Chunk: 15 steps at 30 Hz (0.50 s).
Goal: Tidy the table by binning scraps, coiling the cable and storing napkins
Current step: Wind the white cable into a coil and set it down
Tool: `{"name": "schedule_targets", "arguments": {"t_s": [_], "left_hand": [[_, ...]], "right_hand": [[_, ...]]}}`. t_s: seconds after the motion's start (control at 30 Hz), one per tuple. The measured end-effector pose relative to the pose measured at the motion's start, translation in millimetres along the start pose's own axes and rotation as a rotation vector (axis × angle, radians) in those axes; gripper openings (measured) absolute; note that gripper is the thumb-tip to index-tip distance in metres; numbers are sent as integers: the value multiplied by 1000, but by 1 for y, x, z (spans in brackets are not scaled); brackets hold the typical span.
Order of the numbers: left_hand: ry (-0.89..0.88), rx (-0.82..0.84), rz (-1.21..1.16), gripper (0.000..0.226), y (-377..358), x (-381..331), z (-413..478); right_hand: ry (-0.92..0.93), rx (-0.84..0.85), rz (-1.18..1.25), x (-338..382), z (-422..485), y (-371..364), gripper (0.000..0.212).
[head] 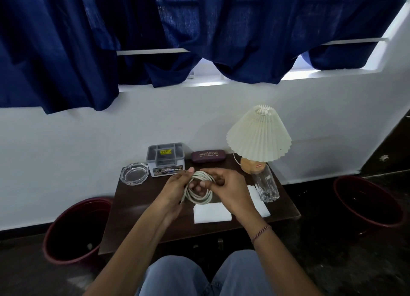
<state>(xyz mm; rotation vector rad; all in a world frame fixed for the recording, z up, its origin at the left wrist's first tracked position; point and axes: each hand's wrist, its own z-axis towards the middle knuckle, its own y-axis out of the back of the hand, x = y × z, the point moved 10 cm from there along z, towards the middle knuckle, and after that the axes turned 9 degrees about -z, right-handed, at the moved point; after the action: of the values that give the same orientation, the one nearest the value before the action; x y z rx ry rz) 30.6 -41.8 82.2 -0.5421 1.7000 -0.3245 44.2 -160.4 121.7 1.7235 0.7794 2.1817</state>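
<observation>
Cable [198, 190] is white, light & floppy. Loops will prob spring apart unless gripped where the strands bunch, at top of coil. It's held up off the counter [137, 207] between both hands: left hand [175, 184] pinches the bundle, plug end dangling below; right hand [224, 184] curls round the loops opposite. Napkins [211, 211] lie flat just beneath.

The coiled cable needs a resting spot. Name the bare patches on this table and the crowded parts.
Bare wood lies front left on the table, between the ashtray behind and the left hand. Crowded: the back row of organiser, glasses case and lamp; tumbler and napkins fill the right.
</observation>
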Motion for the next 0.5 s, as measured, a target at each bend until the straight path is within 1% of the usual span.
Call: {"name": "schedule_targets", "arguments": {"t_s": [0.13,0.2,0.3,0.33,0.4,0.5], "left_hand": [[17,-6,217,26,5,-3,0],[17,7,251,21,8,-3,0],[-43,14,322,8,10,-9,-3],[-56,4,350,10,11,-10,-5],[-54,-18,362,15,12,-12,-7],[-31,-45,334,14,14,-10,-8]], "right_hand": [[-14,-18,22,-6,-1,3,26],[-40,-25,60,-12,0,4,25],[-80,-30,107,-23,1,5,26],[-91,-25,130,-25,1,5,26],[-131,3,224,-28,0,1,27],[-212,128,399,-32,-1,-11,26]]}}
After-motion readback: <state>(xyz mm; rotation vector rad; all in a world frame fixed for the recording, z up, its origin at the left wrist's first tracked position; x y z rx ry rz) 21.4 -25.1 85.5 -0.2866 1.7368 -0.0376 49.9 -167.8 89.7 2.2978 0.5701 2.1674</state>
